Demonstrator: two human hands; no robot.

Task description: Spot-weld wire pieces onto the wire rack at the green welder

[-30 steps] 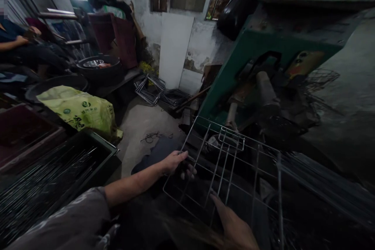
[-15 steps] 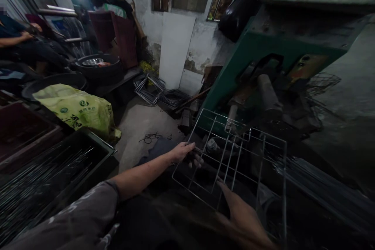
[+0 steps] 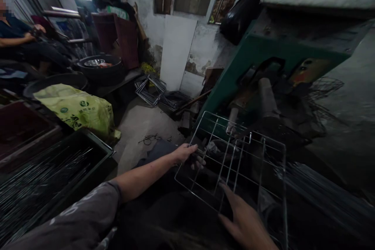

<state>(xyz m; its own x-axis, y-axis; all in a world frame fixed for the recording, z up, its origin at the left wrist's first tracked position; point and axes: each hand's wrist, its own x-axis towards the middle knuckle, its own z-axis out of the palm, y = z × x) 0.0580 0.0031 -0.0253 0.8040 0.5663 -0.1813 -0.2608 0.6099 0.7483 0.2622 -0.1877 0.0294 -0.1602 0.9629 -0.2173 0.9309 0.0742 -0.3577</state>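
A wire rack (image 3: pixel 224 166) of thin metal rods slants in front of me, its far side up against the rod-like arms of a green machine (image 3: pixel 234 86). My left hand (image 3: pixel 190 156) is closed around the rack's left edge, thumb on top and dark-smudged fingers curled beneath. At the near side, my right hand (image 3: pixel 243 215) has its thumb and forefinger spread apart beside the rods. Its forefinger reaches the rack's wires; the other fingers are mostly hidden. A short bent wire piece (image 3: pixel 250 137) stands at the rack's far side.
Dark bundled rods (image 3: pixel 319 187) lie at right. Left are a bin of thin rods (image 3: pixel 99 142), a yellow-green sack (image 3: pixel 79 105) and a black tub (image 3: pixel 101 72). Several wire frames (image 3: pixel 150 90) lie by the wall. A co-worker (image 3: pixel 17 39) sits at far left.
The rack and both hands sit slightly lower and farther right in view, along with a small shift of the camera. My right thumb shows more clearly, apart from the forefinger.
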